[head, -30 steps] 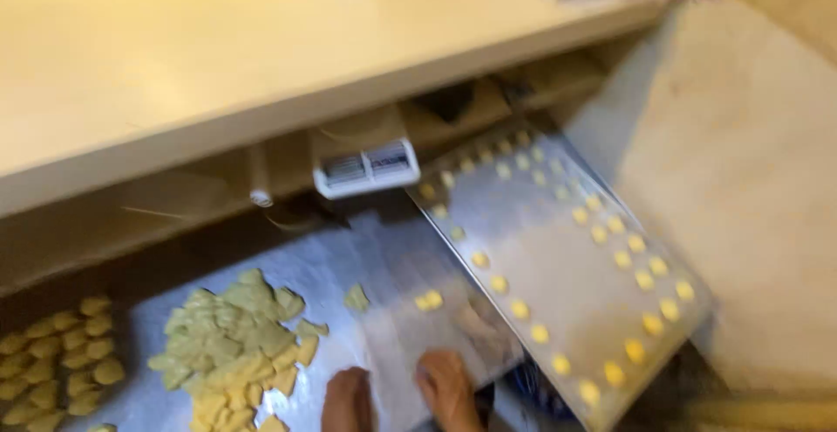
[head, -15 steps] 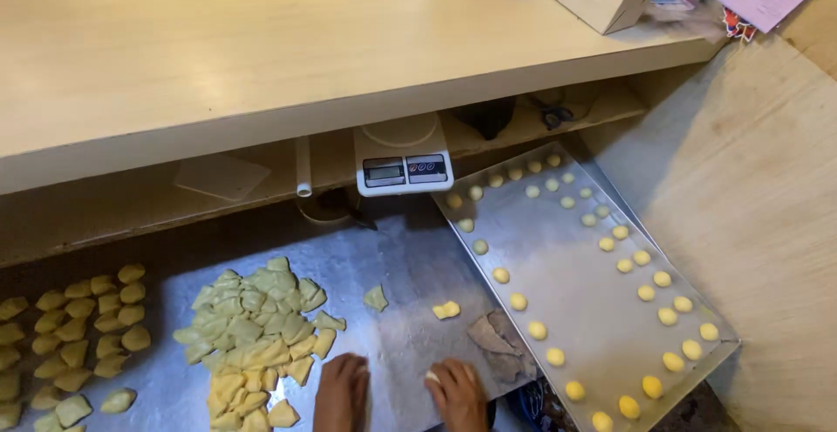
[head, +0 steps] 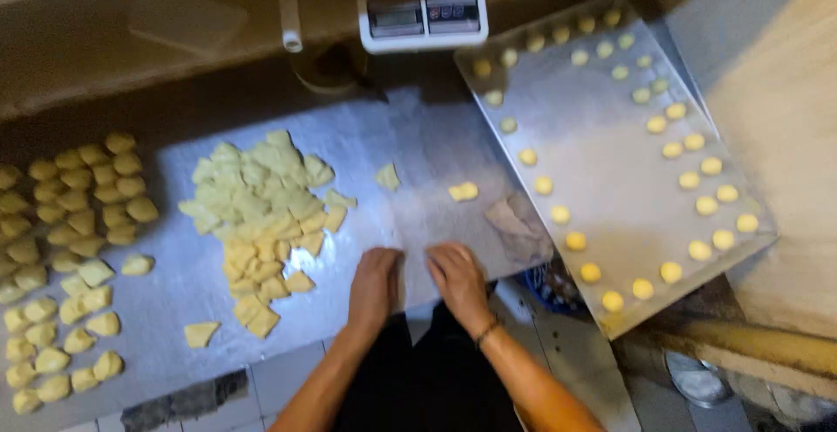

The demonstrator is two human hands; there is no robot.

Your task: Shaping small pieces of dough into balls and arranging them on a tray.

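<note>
1. Rolling looked to be the step in hand: we saw the left hand (head: 375,279) and the right hand (head: 455,273) side by side, palms down on the metal table (head: 410,144) near its front edge. Whether either grip was closed on a dough piece we could not tell; nothing showed under the palms.
2. We judged that a good roll needed light, even pressure and small strokes, since the table's front edge lay just beneath the wrists.
3. The nearest loose pieces were one dough piece (head: 463,191) and one flat cut piece (head: 388,176), both ahead of the hands and apart from them.
4. The heap of cut dough (head: 257,205) sat just left of the left hand; rows of shaped lumps (head: 65,249) lay well apart, further left.
5. The baking tray (head: 610,170) lay tilted at right, balls lining its rim, its middle bare, overhanging the table edge.
6. A digital scale (head: 421,9) stood behind. Open room lay between heap and tray.
</note>
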